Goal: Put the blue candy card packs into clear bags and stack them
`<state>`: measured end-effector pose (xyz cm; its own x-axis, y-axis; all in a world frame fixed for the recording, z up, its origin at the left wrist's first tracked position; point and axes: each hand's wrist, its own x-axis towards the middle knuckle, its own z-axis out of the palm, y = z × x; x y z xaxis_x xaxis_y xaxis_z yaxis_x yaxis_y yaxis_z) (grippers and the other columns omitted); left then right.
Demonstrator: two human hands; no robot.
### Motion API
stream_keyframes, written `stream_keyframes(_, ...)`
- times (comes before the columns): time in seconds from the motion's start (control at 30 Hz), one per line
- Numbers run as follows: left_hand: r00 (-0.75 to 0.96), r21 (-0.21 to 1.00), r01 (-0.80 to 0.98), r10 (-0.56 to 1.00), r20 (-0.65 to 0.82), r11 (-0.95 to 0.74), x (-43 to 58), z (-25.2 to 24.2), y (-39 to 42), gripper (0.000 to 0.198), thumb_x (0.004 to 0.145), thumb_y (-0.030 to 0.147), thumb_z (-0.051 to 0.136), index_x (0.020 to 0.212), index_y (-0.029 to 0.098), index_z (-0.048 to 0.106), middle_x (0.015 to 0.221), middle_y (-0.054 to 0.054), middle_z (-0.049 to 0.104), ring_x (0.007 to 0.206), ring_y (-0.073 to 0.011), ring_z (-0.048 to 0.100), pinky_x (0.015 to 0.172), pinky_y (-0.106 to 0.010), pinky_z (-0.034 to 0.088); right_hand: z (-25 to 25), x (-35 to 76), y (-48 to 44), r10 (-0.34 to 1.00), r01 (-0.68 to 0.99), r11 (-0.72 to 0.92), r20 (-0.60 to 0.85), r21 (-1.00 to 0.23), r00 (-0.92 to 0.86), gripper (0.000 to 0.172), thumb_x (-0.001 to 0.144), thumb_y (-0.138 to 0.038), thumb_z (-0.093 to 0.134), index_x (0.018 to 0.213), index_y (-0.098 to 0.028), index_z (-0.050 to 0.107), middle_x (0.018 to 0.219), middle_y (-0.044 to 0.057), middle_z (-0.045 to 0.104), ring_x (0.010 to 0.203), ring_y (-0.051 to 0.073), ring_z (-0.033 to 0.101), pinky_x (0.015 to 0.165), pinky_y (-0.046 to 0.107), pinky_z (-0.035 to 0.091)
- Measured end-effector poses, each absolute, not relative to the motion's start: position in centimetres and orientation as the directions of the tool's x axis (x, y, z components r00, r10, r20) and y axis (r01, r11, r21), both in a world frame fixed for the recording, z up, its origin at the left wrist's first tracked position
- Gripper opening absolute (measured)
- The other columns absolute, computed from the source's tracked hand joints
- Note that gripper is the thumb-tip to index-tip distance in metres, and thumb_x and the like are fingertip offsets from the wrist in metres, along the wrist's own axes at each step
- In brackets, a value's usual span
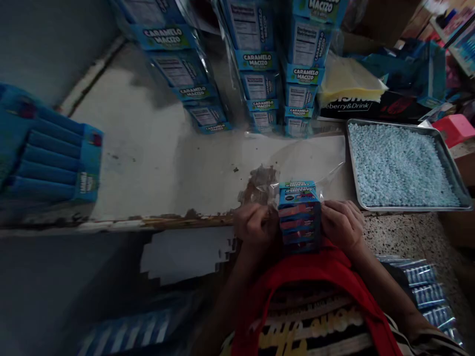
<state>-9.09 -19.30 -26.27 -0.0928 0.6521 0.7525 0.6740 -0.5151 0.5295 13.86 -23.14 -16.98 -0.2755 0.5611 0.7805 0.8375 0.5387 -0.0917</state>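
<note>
Two hands [343, 222] curled, pinching clear bag [322, 154] round blue boxes [300, 217]; left hand [254, 222] blurred.

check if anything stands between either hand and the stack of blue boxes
Only clear plastic, it seems: it lies around the stack of blue boxes, and the left hand and right hand appear to pinch it on either side. Nothing else visible is in the way.

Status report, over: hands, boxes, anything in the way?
Left hand, right hand closed on clear bag. Boxes stacked between them. Tray close on the right; nothing visibly blocking.
</note>
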Motion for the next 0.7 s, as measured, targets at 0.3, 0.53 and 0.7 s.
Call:
stream_keyframes(0.3,-0.019,0.459,0.686,0.617,0.787,-0.564,-8.0,-27.5,-17.0,0.026,0.101,0.031,0.061,0.122,0.018,0.067,0.108,-0.012,0.074,0.098,-0.0236,0.072,0.083,-0.035,0.057,-17.3,13.4,-22.3,0.576,0.824,0.528,0.800,-0.207,-0.167,0.021,0.098,-0.008,0.069,0.112,-0.024,0.063,0.089,0.002,0.082,0.075,0.014,0.076,0.069,0.029,0.053)
stream_keyframes(0.53,0.136,0.286,0.752,0.563,0.815,-0.595,-9.8,-27.3,-16.7,0.017,0.100,0.022,0.067,0.114,0.020,0.076,0.093,-0.007,0.080,0.086,-0.0188,0.076,0.076,-0.028,0.057,-17.4,13.2,-22.2,0.635,0.822,0.487,0.766,-0.295,-0.101,0.022,0.095,-0.011,0.072,0.108,-0.025,0.063,0.088,0.001,0.081,0.078,0.016,0.076,0.071,0.031,0.056)
stream_keyframes(0.7,0.135,0.281,0.701,0.509,0.850,-0.655,-11.5,-27.7,-16.4,0.008,0.093,0.025,0.077,0.100,0.023,0.080,0.095,-0.008,0.082,0.085,-0.0206,0.079,0.075,-0.030,0.062,-18.6,12.8,-21.9,0.694,0.839,0.381,0.719,-0.389,0.019,0.017,0.097,-0.015,0.071,0.108,-0.024,0.062,0.087,0.003,0.078,0.076,0.018,0.074,0.070,0.031,0.058)
